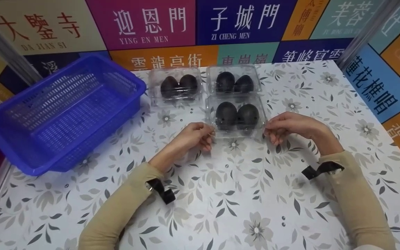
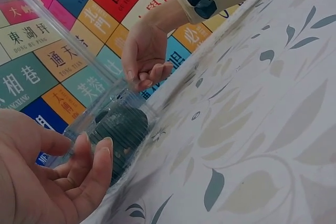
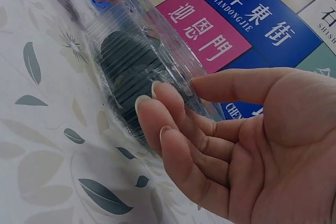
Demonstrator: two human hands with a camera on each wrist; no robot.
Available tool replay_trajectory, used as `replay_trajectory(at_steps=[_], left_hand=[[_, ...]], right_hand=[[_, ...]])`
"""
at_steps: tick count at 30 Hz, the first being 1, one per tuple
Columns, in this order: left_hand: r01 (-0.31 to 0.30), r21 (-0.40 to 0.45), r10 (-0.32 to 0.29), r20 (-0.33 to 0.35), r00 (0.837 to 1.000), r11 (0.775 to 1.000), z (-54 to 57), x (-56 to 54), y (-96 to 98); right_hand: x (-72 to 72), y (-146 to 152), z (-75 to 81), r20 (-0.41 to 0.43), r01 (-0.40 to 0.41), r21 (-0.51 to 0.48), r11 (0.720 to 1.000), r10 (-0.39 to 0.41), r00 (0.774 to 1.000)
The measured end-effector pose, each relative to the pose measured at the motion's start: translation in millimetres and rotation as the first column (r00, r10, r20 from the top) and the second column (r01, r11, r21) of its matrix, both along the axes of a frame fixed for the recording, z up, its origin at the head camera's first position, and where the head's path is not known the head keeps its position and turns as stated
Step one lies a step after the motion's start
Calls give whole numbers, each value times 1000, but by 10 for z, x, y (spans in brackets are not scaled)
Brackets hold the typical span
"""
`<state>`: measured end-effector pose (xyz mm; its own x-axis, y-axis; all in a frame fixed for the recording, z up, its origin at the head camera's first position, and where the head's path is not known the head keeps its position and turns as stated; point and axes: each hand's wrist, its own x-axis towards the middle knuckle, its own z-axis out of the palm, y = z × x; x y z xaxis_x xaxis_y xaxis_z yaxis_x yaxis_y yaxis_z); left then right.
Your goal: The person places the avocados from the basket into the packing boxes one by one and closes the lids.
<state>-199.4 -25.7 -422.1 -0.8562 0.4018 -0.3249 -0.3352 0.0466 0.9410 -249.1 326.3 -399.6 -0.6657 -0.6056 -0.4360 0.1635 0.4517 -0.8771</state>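
Note:
A clear plastic box point(image 1: 236, 132) lies on the table in front of me, with two dark, egg-shaped fruits point(image 1: 226, 113) inside that look like avocados. My left hand point(image 1: 193, 137) pinches its near left corner between thumb and fingers. At the near right corner, my right hand point(image 1: 292, 125) pinches the rim in the same way. The right wrist view shows the box's ribbed side point(image 3: 131, 66) and a dark green fruit through it. In the left wrist view both hands are at the box point(image 2: 123, 124), one at each end.
Right behind it stands a second clear box point(image 1: 211, 78) with two dark fruits. Another such box point(image 1: 155, 93) sits to its left. A blue plastic basket point(image 1: 64, 166) occupies the table's left side. Printed panels point(image 1: 148, 21) wall the back and sides.

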Motion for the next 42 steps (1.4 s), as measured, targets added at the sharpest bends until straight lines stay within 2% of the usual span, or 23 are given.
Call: replay_trajectory(at_steps=[5,9,15,19,21,23,26,31,35,38,42], left_hand=[[13,-32,-14,-23,1000,999,71,24,-11],[-19,-62,15,-58,998,998,125,50,-31],[-62,-162,34,-170,985,985,179,79,-71],[-81,-229,17,-271,963,970,202,105,-113],[-97,-279,-2,-333,943,956,211,117,-140],[-122,-339,-26,-401,916,933,225,124,-170],[-183,-420,-51,-488,871,889,259,127,-212],[-283,-484,-62,-581,811,828,319,133,-246],[-336,-534,-92,-623,777,776,336,171,-258],[-361,-566,-117,-639,760,741,332,206,-261],[-393,-583,-145,-669,729,711,331,243,-262]], right_hand=[[53,9,87,-67,27,67,997,-22,997],[104,49,157,-140,73,86,994,-60,988],[131,85,223,-224,108,98,989,-84,971],[129,81,256,-254,139,84,987,-113,960],[138,62,276,-269,155,59,986,-134,954],[158,26,303,-302,170,39,985,-150,941],[207,-47,347,-403,206,49,977,-169,900],[303,-171,393,-579,289,119,950,-170,798],[367,-248,410,-651,338,135,931,-174,739],[417,-293,434,-695,360,125,924,-178,696],[477,-347,452,-738,379,99,920,-187,649]])
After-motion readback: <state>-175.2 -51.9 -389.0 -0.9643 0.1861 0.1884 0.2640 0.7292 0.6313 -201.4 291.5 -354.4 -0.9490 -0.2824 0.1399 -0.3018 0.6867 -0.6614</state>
